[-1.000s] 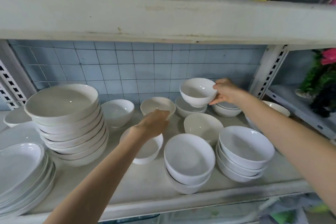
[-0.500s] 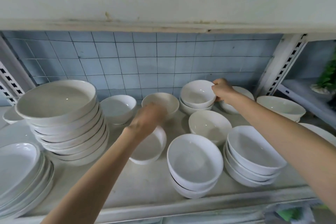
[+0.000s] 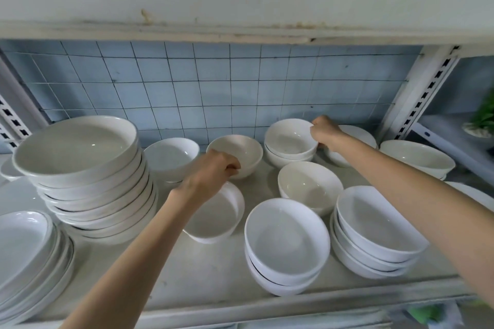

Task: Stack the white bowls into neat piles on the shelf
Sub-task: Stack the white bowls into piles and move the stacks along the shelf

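White bowls stand on the white shelf. My right hand grips the right rim of a small bowl, which sits nested in another bowl at the back. My left hand reaches over a single bowl, and its curled fingers pinch the near rim of the back-middle bowl. A lone bowl sits in the middle. At the front are a two-bowl pile and a three-bowl pile.
A tall pile of deep plates stands at the left, with oval plates in front of it. Another bowl is beside the pile. More bowls sit at the far right by the shelf post. The upper shelf hangs low overhead.
My right hand has lowered its bowl into the bowl at the back. My left hand has moved forward from above the single bowl to the rim of the back-middle bowl.
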`<state>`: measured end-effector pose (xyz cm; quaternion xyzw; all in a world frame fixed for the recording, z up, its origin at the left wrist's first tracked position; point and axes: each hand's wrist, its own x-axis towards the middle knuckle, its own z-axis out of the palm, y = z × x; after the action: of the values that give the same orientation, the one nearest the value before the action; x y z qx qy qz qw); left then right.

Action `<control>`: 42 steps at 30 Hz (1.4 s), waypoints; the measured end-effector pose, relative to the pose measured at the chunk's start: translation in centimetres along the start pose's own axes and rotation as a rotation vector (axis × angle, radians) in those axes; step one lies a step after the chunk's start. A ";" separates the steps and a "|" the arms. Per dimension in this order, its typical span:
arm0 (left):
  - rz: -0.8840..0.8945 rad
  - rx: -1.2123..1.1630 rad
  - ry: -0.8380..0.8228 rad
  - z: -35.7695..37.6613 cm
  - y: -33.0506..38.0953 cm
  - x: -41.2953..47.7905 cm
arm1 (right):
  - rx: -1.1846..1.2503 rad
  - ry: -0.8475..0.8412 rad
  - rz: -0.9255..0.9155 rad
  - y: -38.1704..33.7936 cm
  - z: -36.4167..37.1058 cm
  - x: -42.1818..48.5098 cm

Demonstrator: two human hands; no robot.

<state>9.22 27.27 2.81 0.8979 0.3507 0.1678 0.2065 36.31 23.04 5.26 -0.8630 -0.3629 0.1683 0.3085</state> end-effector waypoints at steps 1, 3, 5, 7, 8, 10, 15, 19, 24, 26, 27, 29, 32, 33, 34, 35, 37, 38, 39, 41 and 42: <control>0.000 -0.003 0.003 0.0 0.0 0.0 | -0.031 -0.022 0.000 0.0 0.1 0.0; -0.004 -0.006 0.013 -0.1 0.0 -0.1 | -0.075 -0.069 0.008 0.0 0.2 -0.1; -0.003 -0.003 0.033 -0.3 0.0 -0.2 | -0.089 -0.113 0.020 -0.1 0.2 -0.2; -0.006 0.003 0.045 -0.5 -0.1 -0.3 | -0.098 -0.134 0.032 -0.3 0.1 -0.3; -0.008 -0.001 0.045 -0.6 -0.2 -0.3 | -0.104 -0.142 0.033 -0.4 0.1 -0.3; -0.005 0.001 0.041 -0.7 -0.3 -0.4 | -0.114 -0.145 0.024 -0.4 0.0 -0.4; 0.033 0.016 0.100 -0.5 0.8 0.0 | -0.087 -0.147 -0.022 0.4 -0.1 -0.3; 0.156 -0.013 0.144 0.0 2.4 1.1 | -0.096 -0.158 -0.028 0.7 -0.2 -0.3; 0.174 -0.124 0.010 0.5 4.9 2.3 | 0.015 -0.250 0.019 1.0 -1.4 -0.4; 0.075 -0.215 -0.158 1.0 5.2 2.4 | 0.114 -0.329 0.042 0.8 -2.6 -1.4; 0.034 -0.255 -0.221 1.5 5.1 2.4 | 0.136 -0.372 0.049 0.8 -3.3 -2.1; -0.030 -0.325 -0.282 2.3 4.9 2.3 | 0.110 -0.442 0.058 1.0 -4.3 -3.5; -0.122 -0.464 -0.337 3.1 4.9 2.0 | 0.022 -0.524 0.083 2.2 -5.0 -5.5; -0.156 -0.531 -0.372 3.2 5.2 2.0 | -0.010 -0.548 0.086 2.7 -5.0 -6.0; -0.188 -0.601 -0.407 3.0 5.6 1.9 | -0.034 -0.570 0.085 3.2 -5.0 -6.4; -0.220 -0.672 -0.431 2.9 6.0 1.8 | -0.041 -0.595 0.081 3.5 -4.9 -6.7; -0.256 -0.750 -0.466 2.9 6.5 1.8 | 0.009 -0.642 0.071 4.2 -4.7 -7.0; -0.255 -0.760 -0.478 2.8 6.6 1.7 | 0.040 -0.653 0.066 4.4 -4.7 -7.0; -0.243 -0.763 -0.494 2.8 6.8 1.5 | 0.063 -0.657 0.059 4.7 -4.6 -7.0; -0.201 -0.740 -0.525 2.9 6.7 1.3 | 0.081 -0.668 0.052 5.3 -4.4 -6.8; -0.184 -0.734 -0.537 2.9 6.7 1.2 | 0.087 -0.674 0.049 5.5 -4.4 -6.8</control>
<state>15.10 22.89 3.81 0.7422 0.2807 0.0233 0.6081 36.82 13.30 5.41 -0.7532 -0.4162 0.4669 0.2036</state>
